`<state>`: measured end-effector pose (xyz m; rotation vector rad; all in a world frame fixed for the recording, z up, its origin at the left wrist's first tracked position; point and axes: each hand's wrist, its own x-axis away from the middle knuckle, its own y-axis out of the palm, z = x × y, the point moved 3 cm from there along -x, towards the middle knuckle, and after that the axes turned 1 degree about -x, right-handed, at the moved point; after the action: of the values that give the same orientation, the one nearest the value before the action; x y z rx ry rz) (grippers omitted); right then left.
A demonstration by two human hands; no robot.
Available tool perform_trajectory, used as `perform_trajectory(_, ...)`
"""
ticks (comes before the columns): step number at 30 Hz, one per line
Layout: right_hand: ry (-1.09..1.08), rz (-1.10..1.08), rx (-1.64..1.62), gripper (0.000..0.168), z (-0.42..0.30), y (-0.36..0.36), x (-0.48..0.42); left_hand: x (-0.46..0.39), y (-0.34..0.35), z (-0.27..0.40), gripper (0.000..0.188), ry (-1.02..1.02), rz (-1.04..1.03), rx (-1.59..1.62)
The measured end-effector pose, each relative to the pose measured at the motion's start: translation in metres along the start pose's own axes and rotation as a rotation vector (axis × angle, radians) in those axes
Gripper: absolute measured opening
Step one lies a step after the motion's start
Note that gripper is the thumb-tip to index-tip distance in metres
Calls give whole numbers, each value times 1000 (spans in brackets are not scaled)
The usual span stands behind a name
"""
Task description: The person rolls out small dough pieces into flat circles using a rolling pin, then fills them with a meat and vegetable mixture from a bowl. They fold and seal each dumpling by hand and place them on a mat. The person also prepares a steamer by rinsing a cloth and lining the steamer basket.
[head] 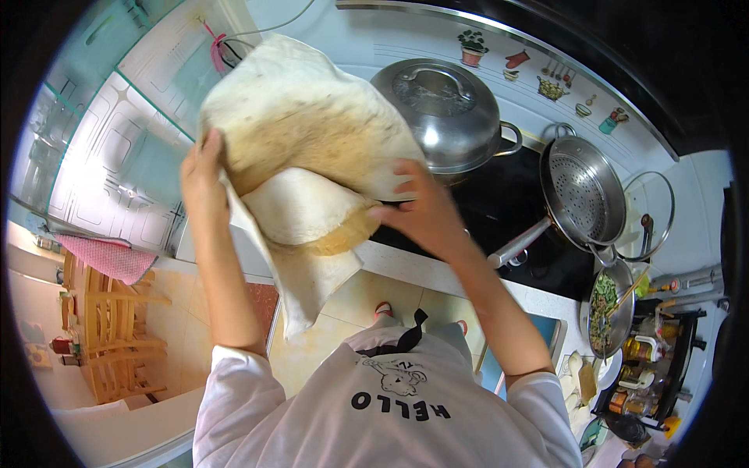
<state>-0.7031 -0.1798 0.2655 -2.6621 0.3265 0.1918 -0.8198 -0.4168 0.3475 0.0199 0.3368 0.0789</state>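
A large pale cloth [298, 76] with tan stained patches hangs in the air before me, folded and draping down to a point. My left hand [205, 169] grips its left edge, thumb on top. At the lower right edge is my right hand [418, 205], blurred, its fingers spread; thumb and fingertips are at the cloth's folded edge, and whether they pinch it I cannot tell. Behind the cloth to the right, a lidded steel steamer pot [450, 123] stands on the black cooktop [497, 205].
A steel pan with a perforated steamer insert [585, 187] sits at the right, its handle toward me. Beyond are a glass lid [670, 205], a bowl of chopped greens with chopsticks [603, 292], dumplings [576, 362] and a bottle rack [649, 374]. A pink towel [111, 257] hangs at left.
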Motion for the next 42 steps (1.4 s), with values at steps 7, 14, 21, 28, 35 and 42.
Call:
perform_trajectory(7,-78,42,126,61,103,108,-14,26,71,-69,32,-139,-15,343)
perform_trajectory(14,121,328,289,41,168,114,-2,2,-22,-18,36,55,148,338)
perform_trajectory(21,324,-209,66,81,206,165,-23,3,-54,51,36,37,151,335)
perform_trajectory(28,204,-220,-300,65,156,128,-8,14,-49,73,39,-133,22,512)
perform_trajectory(35,105,402,-559,20,32,-89,66,48,53,88,44,84,37,158)
perform_trajectory(42,242,536,-686,13,56,-257,137,55,183,76,40,-370,-511,571)
